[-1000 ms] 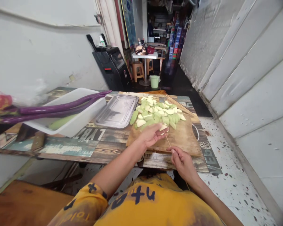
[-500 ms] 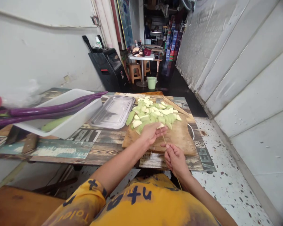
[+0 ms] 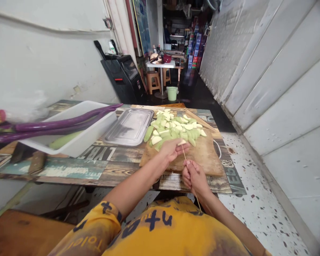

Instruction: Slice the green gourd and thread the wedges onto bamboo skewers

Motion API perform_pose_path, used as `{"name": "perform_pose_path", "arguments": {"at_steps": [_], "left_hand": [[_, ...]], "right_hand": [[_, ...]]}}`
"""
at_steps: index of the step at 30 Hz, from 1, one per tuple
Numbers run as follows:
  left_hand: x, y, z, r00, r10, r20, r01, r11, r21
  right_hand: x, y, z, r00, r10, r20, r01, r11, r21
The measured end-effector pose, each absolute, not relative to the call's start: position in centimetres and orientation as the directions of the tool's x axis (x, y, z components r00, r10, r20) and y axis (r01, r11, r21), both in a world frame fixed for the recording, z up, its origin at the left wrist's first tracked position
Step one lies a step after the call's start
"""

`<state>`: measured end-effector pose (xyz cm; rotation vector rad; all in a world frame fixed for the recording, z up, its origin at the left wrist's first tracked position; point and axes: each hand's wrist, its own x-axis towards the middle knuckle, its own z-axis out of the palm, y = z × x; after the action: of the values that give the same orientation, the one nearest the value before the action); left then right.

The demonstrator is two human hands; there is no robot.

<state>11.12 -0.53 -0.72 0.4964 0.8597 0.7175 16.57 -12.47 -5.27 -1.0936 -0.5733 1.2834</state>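
Observation:
A heap of pale green fruit slices (image 3: 173,129) lies on the wooden cutting board (image 3: 202,156). My left hand (image 3: 172,149) pinches one slice (image 3: 181,142) at the near edge of the heap. Just below it, my right hand (image 3: 193,176) is closed round a thin wooden skewer (image 3: 184,155). The skewer's tip touches the held slice, and its tail runs back under my wrist.
A steel tray (image 3: 129,127) sits left of the board. Further left is a white tub (image 3: 77,138) with long purple aubergines (image 3: 56,124) across it. More skewers (image 3: 200,121) lie at the board's far right. A wall stands close on the right.
My right hand has slid up the skewer toward the slice, closing the gap to my left hand. The view has shifted slightly.

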Motion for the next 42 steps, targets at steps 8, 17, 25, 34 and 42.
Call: {"name": "perform_pose_path", "arguments": {"at_steps": [8,17,25,34,42], "left_hand": [[11.3,-0.4,-0.6,0.433,0.752,-0.497,-0.371,0.651,0.662],[11.4,-0.8,-0.8,0.445,0.809,-0.384,-0.38,0.559,0.737],[10.9,-0.6,-1.4,0.463,0.801,-0.379,-0.351,0.559,0.752],[10.8,-0.6,-1.8,0.475,0.789,-0.39,-0.31,0.565,0.765],[11.0,-1.4,-2.4,0.456,0.786,-0.418,-0.306,0.579,0.755]], "right_hand": [[17.5,-11.6,-5.5,0.364,0.92,-0.144,-0.253,-0.05,-0.966],[17.8,-11.0,-5.9,0.409,0.912,0.02,0.043,0.002,-0.999],[17.1,-11.2,-5.9,0.273,0.955,-0.114,-0.248,-0.044,-0.968],[16.5,-11.0,-6.0,0.275,0.95,-0.151,-0.376,-0.038,-0.926],[17.3,-10.5,-5.3,0.265,0.947,-0.183,-0.363,-0.078,-0.928]]}}
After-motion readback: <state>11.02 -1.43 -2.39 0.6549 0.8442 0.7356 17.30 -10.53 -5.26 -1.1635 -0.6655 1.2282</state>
